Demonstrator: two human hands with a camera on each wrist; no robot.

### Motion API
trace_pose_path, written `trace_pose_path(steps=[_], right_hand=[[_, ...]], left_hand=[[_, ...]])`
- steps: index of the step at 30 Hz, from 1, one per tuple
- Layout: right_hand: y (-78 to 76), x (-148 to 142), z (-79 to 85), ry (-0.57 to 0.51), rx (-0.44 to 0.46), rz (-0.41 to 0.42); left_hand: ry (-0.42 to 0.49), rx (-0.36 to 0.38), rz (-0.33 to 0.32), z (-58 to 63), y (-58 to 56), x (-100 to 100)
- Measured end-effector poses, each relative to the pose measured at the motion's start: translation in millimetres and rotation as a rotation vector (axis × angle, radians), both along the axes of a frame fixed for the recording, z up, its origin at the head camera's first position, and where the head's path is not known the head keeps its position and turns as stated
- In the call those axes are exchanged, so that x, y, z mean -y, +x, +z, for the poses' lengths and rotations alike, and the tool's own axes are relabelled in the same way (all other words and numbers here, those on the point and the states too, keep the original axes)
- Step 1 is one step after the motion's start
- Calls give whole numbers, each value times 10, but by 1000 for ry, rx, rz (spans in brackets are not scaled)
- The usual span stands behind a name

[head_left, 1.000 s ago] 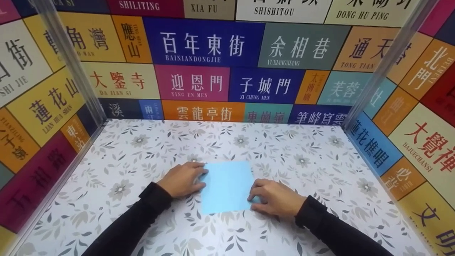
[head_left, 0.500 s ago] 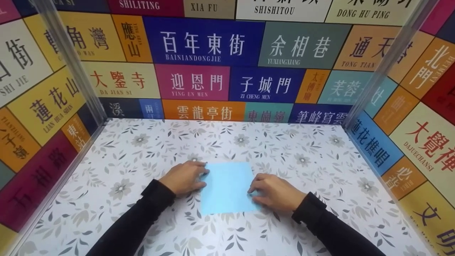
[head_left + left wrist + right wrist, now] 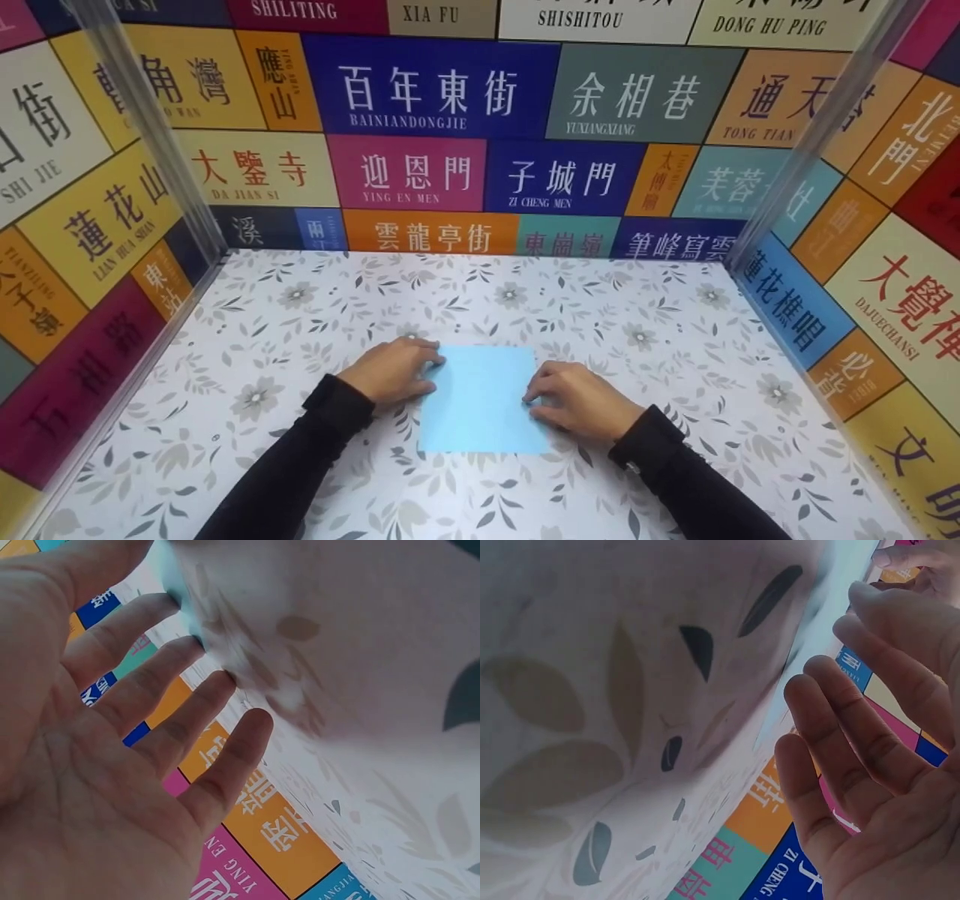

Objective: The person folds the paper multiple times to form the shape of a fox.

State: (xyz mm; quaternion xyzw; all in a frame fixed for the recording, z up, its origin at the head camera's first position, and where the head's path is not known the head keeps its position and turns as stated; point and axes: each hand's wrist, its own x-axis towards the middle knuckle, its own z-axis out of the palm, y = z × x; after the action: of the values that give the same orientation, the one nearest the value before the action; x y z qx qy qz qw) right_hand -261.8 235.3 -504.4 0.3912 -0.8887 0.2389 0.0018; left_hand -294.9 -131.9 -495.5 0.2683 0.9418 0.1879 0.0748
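Observation:
A plain light blue square sheet of paper (image 3: 480, 401) lies flat on the table, its near edge almost level in the head view. My left hand (image 3: 394, 371) rests at its left edge, fingertips on the far left part. Seen from the left wrist, that hand's fingers (image 3: 154, 679) are spread and loosely bent, tips down at the surface. My right hand (image 3: 581, 401) touches the right edge with thumb and forefinger. In the right wrist view, its other fingers (image 3: 817, 720) stay relaxed beside the paper, and the palm faces the camera.
The table (image 3: 255, 450) has a white cover with grey leaves and flowers. Upright panels with colourful sign prints stand behind (image 3: 427, 90) and at both sides, with clear corner posts (image 3: 780, 172) where they meet.
The paper has turned slightly, its right side coming nearer to me, so its near edge now lies level. My right hand has shifted a little away along the right edge; the left has barely moved.

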Motion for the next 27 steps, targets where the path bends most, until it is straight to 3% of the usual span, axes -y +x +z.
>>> trace_pose_path(steps=[19, 27], right_hand=[[-22, 42, -70, -3, -14, -25], [-4, 39, -79, -22, -15, -41]], left_hand=[[41, 7, 41, -37, -52, -11], [51, -14, 105, -29, -77, -84]])
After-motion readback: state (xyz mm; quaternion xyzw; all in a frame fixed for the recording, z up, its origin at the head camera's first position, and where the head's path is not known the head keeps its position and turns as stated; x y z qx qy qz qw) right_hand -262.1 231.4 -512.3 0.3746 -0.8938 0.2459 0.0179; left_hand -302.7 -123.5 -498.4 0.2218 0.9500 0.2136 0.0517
